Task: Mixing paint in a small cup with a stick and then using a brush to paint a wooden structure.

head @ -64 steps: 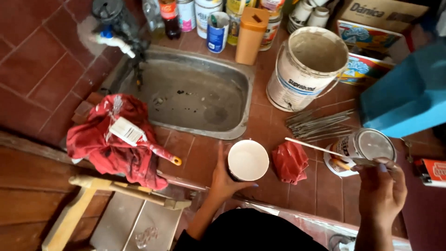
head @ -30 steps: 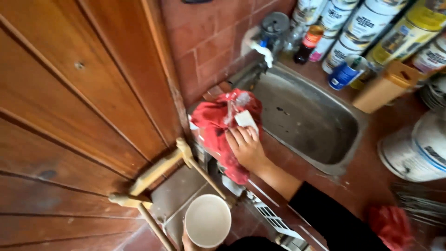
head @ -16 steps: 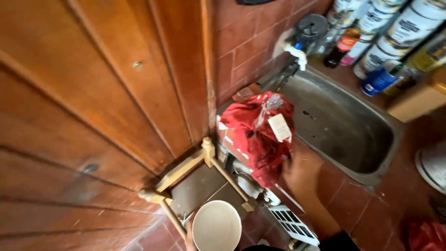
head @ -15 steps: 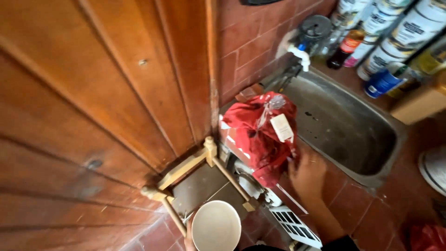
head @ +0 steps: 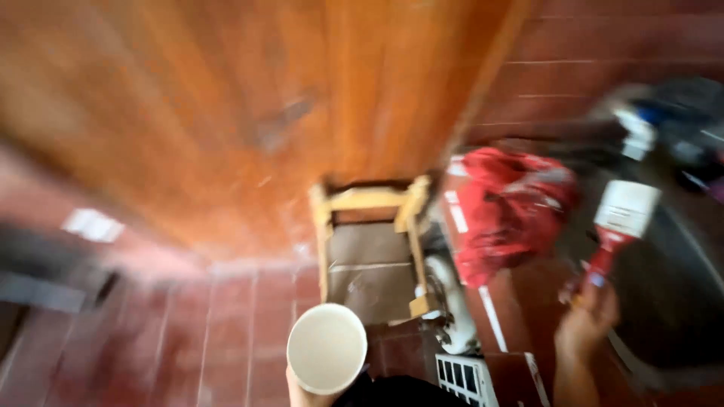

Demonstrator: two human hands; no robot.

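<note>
My left hand (head: 303,390) holds a white round cup (head: 326,348) at the bottom centre, its open mouth facing up. My right hand (head: 587,322) at the lower right grips a paintbrush (head: 620,222) by its red handle, with the wide white bristle head pointing up and away. Just left of the brush lies a bunched red cloth (head: 507,207) on the counter edge. The view is blurred by motion.
A wooden door (head: 249,98) fills the upper left. Below it stands a small wooden frame stool (head: 367,203) on the red tile floor (head: 188,339). A metal sink (head: 671,286) lies at the right, with a white vent grille (head: 461,377) near my body.
My right hand has come away from the red cloth and now holds a paintbrush. The view has swung left and down toward the floor and door. The cup stays in my left hand.
</note>
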